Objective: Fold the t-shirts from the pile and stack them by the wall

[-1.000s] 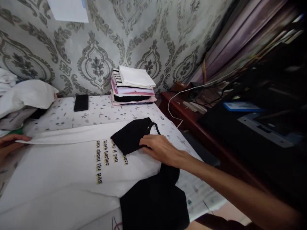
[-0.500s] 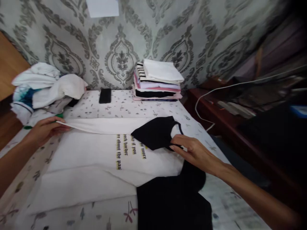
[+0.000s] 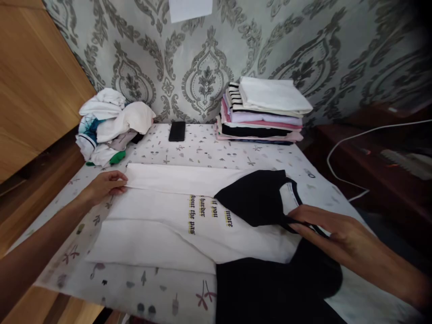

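A: ok, head cam only. Where's the shirt, and what's each hand got?

B: White-and-black T-shirt (image 3: 162, 207) is lying print side up on the patterned sheet (image 3: 195, 155). Left hand (image 3: 110, 182) is pinching the bottom end near its far corner, right hand (image 3: 332, 229) has the black collar (image 3: 294, 191) between thumb and fingers.

A: So which step is this?

B: I'd call it the first side fold. The far edge lies over the front as a long strip, far sleeve (image 3: 251, 198) covering part of the lettering (image 3: 202, 211). Near sleeve (image 3: 256, 292) is spread out, not folded in yet.

A: And the next move?

B: imo it calls for keeping that crease straight from both ends, then folding the near side to match.
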A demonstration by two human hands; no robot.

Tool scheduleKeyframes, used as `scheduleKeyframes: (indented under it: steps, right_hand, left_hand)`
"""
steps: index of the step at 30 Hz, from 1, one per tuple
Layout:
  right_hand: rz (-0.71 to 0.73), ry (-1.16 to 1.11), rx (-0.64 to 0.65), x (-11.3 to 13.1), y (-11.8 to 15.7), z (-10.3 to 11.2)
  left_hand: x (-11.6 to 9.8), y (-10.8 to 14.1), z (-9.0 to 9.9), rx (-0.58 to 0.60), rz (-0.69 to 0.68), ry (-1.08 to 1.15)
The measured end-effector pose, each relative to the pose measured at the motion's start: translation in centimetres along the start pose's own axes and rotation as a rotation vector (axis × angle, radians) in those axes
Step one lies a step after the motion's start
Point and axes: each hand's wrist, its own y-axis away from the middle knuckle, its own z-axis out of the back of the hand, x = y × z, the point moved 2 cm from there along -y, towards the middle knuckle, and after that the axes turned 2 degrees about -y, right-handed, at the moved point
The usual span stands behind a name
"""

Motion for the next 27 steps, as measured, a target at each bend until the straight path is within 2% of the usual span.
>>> scheduleKeyframes:
  steps: [2,6,8,10,12,13,14,15,17,19,22,24,25,27]
  right_hand:
    - [0.025,0.007,0.01,0.0,0.1,-0.1]
    - [0.026,0.022,0.029,0.2,0.2,-0.1]
    - [0.036,0.032,0.043,0.2,0.3,-0.2]
    - [0.044,0.054,0.065,0.3,0.4,-0.5]
    - [0.037,0.078,0.085,0.1,0.6,-0.7]
    - [0.03,0.085,0.089,0.0,0.7,-0.7]
    - [0.023,0.088,0.091,-0.1,0.7,-0.8]
    - [0.012,0.089,0.091,-0.3,0.8,-0.7]
    - [-0.011,0.081,0.087,-0.5,0.8,-0.5]
    - [-0.038,0.064,0.089,-0.4,0.8,-0.2]
    - [-0.049,0.033,0.094,0.5,0.8,0.0]
    - [-0.038,0.033,0.064,1.4,0.8,-0.1]
    - [-0.037,0.04,0.044,1.8,0.7,-0.2]
    - [-0.048,0.056,-0.014,2.5,0.5,-0.4]
  left_hand:
    - [0.1,-0.1,0.1,0.047,0.031,-0.057]
    - [-0.2,-0.2,0.9,0.113,-0.012,-0.162]
    - [-0.5,-0.1,1.2,0.129,-0.052,-0.35]
    - [-1.1,0.1,1.0,0.017,-0.154,-0.681]
    - [-1.9,0.3,0.1,-0.173,-0.338,-0.974]
    - [-2.3,0.3,-0.7,-0.236,-0.449,-1.046]
    - [-2.4,0.2,-1.6,-0.248,-0.555,-1.071]
    - [-2.4,-0.1,-2.6,-0.21,-0.649,-1.069]
    - [-1.6,-1.0,-4.2,-0.066,-0.749,-1.065]
    - [-0.4,-2.2,-4.9,0.049,-0.743,-1.12]
    - [0.7,-3.2,-4.9,0.099,-0.699,-1.205]
    - [0.0,-2.5,-5.4,0.062,-0.715,-1.199]
    - [-0.9,-1.7,-6.3,0.039,-0.747,-1.171]
    - [-3.1,1.0,-9.4,0.033,-0.872,-1.061]
